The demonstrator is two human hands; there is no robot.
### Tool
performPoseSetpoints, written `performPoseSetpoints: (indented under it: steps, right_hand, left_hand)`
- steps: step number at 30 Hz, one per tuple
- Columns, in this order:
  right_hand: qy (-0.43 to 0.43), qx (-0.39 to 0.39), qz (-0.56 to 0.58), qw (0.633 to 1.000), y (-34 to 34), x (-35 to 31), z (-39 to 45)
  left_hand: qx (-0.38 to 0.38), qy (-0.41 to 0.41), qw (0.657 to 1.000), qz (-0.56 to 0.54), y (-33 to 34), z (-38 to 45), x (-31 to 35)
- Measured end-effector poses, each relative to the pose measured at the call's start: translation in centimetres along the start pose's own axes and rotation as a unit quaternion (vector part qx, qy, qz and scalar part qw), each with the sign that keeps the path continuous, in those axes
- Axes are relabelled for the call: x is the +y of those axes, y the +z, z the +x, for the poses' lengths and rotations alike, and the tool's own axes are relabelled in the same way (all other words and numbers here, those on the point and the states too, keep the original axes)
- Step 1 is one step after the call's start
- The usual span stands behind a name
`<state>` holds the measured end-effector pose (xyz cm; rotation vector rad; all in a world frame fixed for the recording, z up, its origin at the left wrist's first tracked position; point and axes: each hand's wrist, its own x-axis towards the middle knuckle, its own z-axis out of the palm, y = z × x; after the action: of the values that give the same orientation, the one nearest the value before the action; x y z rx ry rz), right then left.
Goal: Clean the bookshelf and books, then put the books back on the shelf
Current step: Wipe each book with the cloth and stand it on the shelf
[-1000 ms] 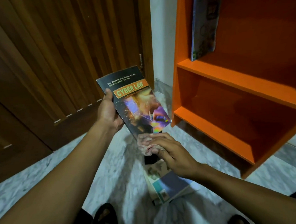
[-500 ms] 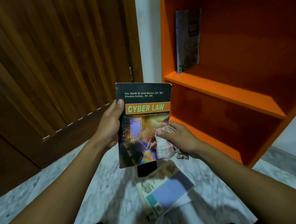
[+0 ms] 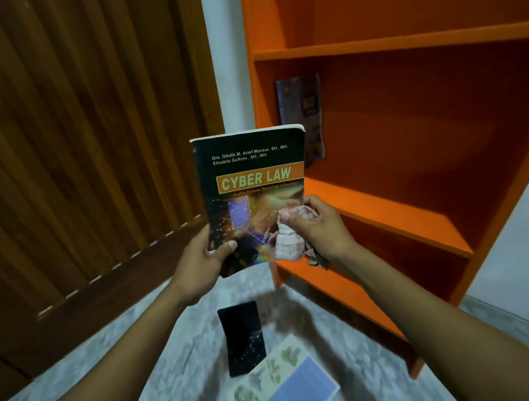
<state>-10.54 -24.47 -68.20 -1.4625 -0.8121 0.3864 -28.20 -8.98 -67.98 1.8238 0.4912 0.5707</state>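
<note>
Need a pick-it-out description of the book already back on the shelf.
Start at the orange bookshelf on the right. In its middle compartment, far left, a dark blue book stands upright against the side wall. It's the only book shelved; the others are held or on the floor.

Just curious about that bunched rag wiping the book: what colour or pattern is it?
The crumpled cloth looks white with a faint pinkish-red check, seen in the head view.

The paperback [image 3: 251, 198] gripped by the left hand [image 3: 203, 258] had a glossy printed cover. A soft checked cloth [image 3: 285, 242] bunched in the right hand [image 3: 318, 228] looked woven and matt. Behind that hand, the orange bookshelf [image 3: 380, 212] was smooth, satin laminate. Left of the left hand stood dark grooved wood panelling [image 3: 85, 133]; below both hands, polished marbled floor [image 3: 179, 352].
</note>
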Motion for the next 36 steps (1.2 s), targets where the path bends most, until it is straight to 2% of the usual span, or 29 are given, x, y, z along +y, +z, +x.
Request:
performPoseSetpoints:
  steps: [5, 7, 11, 18, 24, 27, 30, 36]
  right_hand:
    - [-0.017, 0.150, -0.061, 0.987, -1.6, -0.9, 2.4]
    - [-0.042, 0.180, -0.060, 0.981, -2.1, -1.2, 3.2]
    - [-0.070, 0.186, -0.075, 0.977, -3.1, -1.0, 4.9]
    - [-0.052, 0.199, -0.086, 0.975, -5.5, 1.0, 7.3]
    - [-0.060, 0.193, -0.084, 0.976, -7.5, 1.3, 9.3]
    - [-0.065, 0.185, -0.075, 0.978, -7.9, 1.6, 9.9]
    - [-0.068, 0.186, -0.067, 0.978, -8.0, 2.1, 9.9]
    - [-0.058, 0.169, -0.043, 0.983, -6.9, 3.1, 9.8]
  left_hand:
    - [0.031, 0.051, 0.997, -0.038, 3.3, 6.6, 2.7]
    - [0.040, 0.055, 0.996, -0.049, 4.8, 9.7, 3.6]
    - [0.060, 0.049, 0.997, -0.026, 8.3, 16.0, 4.2]
    - [0.130, 0.020, 0.991, 0.033, 15.1, 24.8, 2.2]
    - [0.193, 0.009, 0.978, 0.075, 17.8, 30.1, 1.0]
    - [0.185, -0.004, 0.970, 0.156, 17.7, 31.0, -0.1]
    - [0.138, -0.003, 0.963, 0.234, 16.6, 30.4, -0.8]
    - [0.171, -0.035, 0.961, 0.215, 16.2, 30.9, -0.5]
